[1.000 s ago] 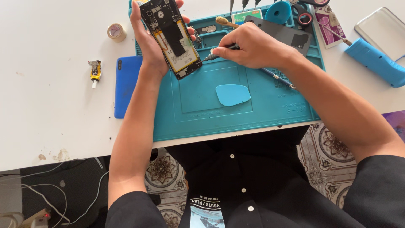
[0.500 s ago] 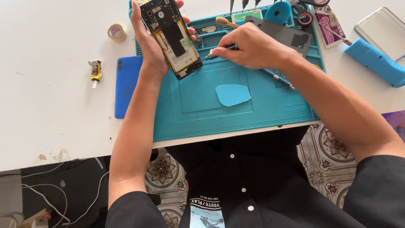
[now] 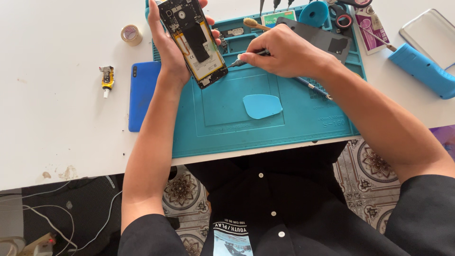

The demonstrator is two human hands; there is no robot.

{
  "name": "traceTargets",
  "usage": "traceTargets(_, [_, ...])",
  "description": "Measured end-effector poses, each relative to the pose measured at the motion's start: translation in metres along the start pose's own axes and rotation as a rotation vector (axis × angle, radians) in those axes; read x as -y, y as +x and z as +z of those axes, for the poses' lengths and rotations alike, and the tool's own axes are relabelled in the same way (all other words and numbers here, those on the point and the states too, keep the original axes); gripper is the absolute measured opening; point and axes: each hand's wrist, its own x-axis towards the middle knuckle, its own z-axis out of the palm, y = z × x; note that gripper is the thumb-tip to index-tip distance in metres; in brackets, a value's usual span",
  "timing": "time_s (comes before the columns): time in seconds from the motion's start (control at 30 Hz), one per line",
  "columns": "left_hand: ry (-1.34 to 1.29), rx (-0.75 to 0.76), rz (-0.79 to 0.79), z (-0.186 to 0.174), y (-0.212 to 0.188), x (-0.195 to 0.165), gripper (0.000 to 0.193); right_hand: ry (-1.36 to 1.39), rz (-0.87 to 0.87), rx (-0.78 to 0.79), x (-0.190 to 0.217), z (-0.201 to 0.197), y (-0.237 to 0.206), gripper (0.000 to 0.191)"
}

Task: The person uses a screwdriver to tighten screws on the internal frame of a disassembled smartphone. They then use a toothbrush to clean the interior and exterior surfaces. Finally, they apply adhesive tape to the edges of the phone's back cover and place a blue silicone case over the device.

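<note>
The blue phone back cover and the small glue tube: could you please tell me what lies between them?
Nothing: in the head view, only bare white table separates the blue back cover from the glue tube.

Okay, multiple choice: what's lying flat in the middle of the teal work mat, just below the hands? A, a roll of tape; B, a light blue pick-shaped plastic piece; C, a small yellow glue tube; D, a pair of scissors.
B: the light blue plastic pick lies alone on the teal work mat, below the hands.

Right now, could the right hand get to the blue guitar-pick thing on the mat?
Probably yes. The blue pick lies alone on the teal mat, just below the right hand, with nothing between them. But that hand is gripping a thin tool, so it isn't free to pinch.
</note>
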Motion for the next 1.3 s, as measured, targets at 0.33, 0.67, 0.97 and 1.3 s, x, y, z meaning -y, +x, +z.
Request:
traceTargets(0.33, [0.003,-0.025,-0.001,0.002,-0.001,-0.001,0.101,-0.026,-0.034,-0.015,0.003,0.0,-0.001,0.03])
traceTargets(0.67, [-0.004,-0.051,-0.003,0.0,0.0,0.002,0.097,-0.061,-0.056,-0.008,0.013,0.001,-0.004,0.031])
traceTargets(0.97, [-0.018,-0.046,-0.02,-0.001,0.001,0.003,0.096,-0.083,-0.052,-0.022,0.011,-0.001,-0.004,0.033])
traceTargets(1.3, [0.029,-0.054,0.006,-0.005,0.002,0.008,0.096,-0.08,-0.08,-0.028,0.01,0.0,-0.005,0.032])
